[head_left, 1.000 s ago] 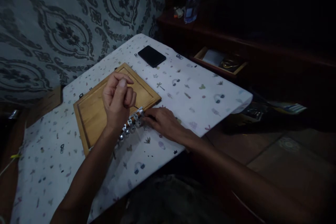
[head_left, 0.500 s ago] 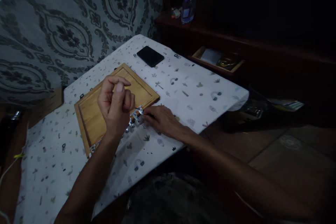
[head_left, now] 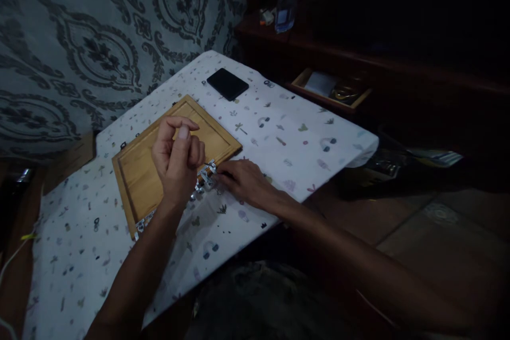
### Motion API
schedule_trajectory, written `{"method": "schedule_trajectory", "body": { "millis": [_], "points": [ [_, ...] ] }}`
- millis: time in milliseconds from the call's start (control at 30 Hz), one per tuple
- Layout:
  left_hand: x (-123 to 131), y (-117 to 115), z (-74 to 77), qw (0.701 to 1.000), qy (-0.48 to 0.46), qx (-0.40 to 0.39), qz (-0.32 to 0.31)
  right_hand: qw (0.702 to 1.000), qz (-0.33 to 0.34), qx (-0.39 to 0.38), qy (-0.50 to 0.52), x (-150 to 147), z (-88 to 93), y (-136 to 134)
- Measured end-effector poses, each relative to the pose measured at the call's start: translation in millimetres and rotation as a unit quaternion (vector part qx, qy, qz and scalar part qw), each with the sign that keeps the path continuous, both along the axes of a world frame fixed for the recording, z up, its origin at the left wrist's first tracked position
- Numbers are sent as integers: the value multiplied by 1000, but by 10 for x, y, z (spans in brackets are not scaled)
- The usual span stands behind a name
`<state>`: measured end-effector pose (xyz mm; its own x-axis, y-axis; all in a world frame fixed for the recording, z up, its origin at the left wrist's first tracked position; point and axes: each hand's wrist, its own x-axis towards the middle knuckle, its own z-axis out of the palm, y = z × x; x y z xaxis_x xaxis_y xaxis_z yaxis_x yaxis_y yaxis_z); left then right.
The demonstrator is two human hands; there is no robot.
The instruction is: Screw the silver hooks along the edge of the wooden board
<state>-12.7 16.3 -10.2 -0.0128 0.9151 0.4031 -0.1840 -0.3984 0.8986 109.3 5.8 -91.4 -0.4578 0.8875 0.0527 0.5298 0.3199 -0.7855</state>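
A framed wooden board [head_left: 137, 180] lies on the cloth-covered table, with several shiny metal fittings [head_left: 207, 174] along its near edge. Over the board is my left hand [head_left: 177, 156], its fingers curled and thumb bent in. A thin dark tip shows between that hand and the fittings; what the fingers hold, if anything, is hidden. My right hand [head_left: 245, 183] rests low at the near right corner of the board, thumb and fingers pinched at the end fitting. Its exact grip is too dark to make out.
A black phone [head_left: 228, 84] lies on the printed tablecloth [head_left: 295, 143] beyond the board. An open drawer [head_left: 330, 90] juts from the dark cabinet to the right. On the cabinet stands a clear bottle [head_left: 286, 2]. Patterned wallpaper [head_left: 99, 48] borders the table's left side.
Both hands hold nearly the same pose. My left hand has shifted very slightly to the right; the board and fittings look unmoved.
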Motion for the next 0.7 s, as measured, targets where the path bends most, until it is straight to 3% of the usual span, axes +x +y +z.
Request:
{"method": "schedule_trajectory", "body": {
  "millis": [167,333,533,700],
  "points": [
    [-39,-24,-3,998,59,-3,-19,1000,0,-2,3,2,13,4],
    [-55,-101,2,988,155,-7,22,1000,0,-11,3,4,8,5],
    [38,-93,-42,996,53,-1,72,1000,5,5,18,4,-25,7],
    [103,-34,-63,997,3,-5,71,1000,6,-3,3,8,-3,1]
  ]
}}
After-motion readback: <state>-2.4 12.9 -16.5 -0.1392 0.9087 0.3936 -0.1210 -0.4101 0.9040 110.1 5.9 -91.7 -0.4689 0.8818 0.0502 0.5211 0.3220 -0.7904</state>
